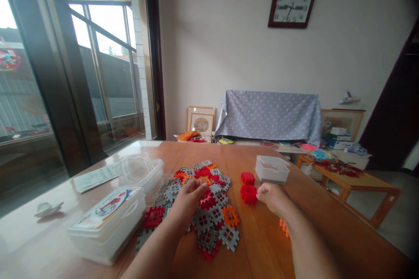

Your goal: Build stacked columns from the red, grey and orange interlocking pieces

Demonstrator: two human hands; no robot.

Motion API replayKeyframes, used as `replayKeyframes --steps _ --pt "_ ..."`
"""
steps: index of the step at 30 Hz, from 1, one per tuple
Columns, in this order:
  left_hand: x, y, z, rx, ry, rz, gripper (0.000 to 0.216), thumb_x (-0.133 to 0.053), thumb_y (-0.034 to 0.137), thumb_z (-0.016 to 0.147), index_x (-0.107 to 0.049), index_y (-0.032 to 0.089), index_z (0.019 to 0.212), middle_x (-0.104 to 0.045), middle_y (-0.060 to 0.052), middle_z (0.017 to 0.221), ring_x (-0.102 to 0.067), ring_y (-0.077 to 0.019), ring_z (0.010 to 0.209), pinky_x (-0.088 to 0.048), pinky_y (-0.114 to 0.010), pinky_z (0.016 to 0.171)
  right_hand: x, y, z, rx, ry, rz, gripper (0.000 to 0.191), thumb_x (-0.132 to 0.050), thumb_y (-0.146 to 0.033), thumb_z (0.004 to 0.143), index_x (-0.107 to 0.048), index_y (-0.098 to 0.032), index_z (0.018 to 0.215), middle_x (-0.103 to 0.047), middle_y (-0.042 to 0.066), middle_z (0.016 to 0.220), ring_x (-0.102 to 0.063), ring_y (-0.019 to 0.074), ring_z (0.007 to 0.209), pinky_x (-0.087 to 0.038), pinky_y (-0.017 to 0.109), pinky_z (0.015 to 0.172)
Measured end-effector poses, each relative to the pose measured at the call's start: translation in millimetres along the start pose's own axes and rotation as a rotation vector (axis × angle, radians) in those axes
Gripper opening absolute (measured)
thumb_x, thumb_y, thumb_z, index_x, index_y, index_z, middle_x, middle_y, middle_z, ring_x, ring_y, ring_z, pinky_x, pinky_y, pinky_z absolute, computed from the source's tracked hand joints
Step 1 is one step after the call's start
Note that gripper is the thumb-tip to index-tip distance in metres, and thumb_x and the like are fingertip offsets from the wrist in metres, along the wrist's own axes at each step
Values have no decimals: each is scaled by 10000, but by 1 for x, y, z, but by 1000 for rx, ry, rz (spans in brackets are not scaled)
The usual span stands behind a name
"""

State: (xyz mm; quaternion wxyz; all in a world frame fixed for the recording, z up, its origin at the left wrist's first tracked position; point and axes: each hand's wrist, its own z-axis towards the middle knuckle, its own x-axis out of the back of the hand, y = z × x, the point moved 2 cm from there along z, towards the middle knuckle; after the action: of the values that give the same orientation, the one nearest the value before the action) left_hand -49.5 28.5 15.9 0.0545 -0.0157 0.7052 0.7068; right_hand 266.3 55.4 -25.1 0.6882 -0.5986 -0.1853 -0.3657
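Head view: I record the left hand (193, 194), fingers bunched, over the tile pile (208, 202) at lower centre. The right hand (274, 197), narrowly pinched, is at the right edge of the nearer red stack (248, 195), right of centre. I cannot tell whether either grips a piece.

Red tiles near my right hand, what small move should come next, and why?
Perhaps bring a red tile from the pile over to the nearer red stack: your right hand is at that stack, your left hand is over the pile, and red tiles lie there among gray tiles and orange tiles.
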Motion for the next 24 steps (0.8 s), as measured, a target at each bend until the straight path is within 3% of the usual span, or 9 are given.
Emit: replayKeyframes --steps 8,12,16,21,24 --pt "10 -1 5 -54 38 41 349 -740 504 764 -612 189 844 -632 2 732 -540 -129 652 -370 -231 612 3 -5 3 -26 -23 -39 128 -641 -350 743 -683 -230 732 -691 6 649 -604 198 650 -361 281 610" --pt "36 -3 18 -151 221 138 265 -724 422 749 -649 190 853 -631 -8 738 -545 -159 682 -380 -253 647 -3 -25 -1 56 -43 16 239 -577 -443 833 -668 -237 758 -698 12 683 -615 205 674 -385 292 635" --pt "58 -7 26 -271 367 526 157 -631 329 818 -682 202 896 -687 -59 850 -600 -224 833 -403 -308 766 -20 -53 -15 204 -83 107 310 -551 -514 870 -658 -240 773 -685 9 683 -612 204 666 -400 293 633" --pt "55 -18 24 -261 307 1051 351 -623 318 828 -687 229 1162 -674 -138 1230 -553 -340 1168 -366 -416 986 -46 -79 -34 321 -174 108 244 -563 -449 892 -695 -243 890 -719 26 802 -647 217 758 -436 308 686" --pt "47 -23 23 -253 231 1172 473 -655 350 812 -643 275 1279 -581 -135 1422 -439 -392 1337 -275 -497 1094 -56 -83 -39 361 -168 109 240 -584 -426 888 -718 -246 970 -715 39 860 -648 224 800 -457 322 736"
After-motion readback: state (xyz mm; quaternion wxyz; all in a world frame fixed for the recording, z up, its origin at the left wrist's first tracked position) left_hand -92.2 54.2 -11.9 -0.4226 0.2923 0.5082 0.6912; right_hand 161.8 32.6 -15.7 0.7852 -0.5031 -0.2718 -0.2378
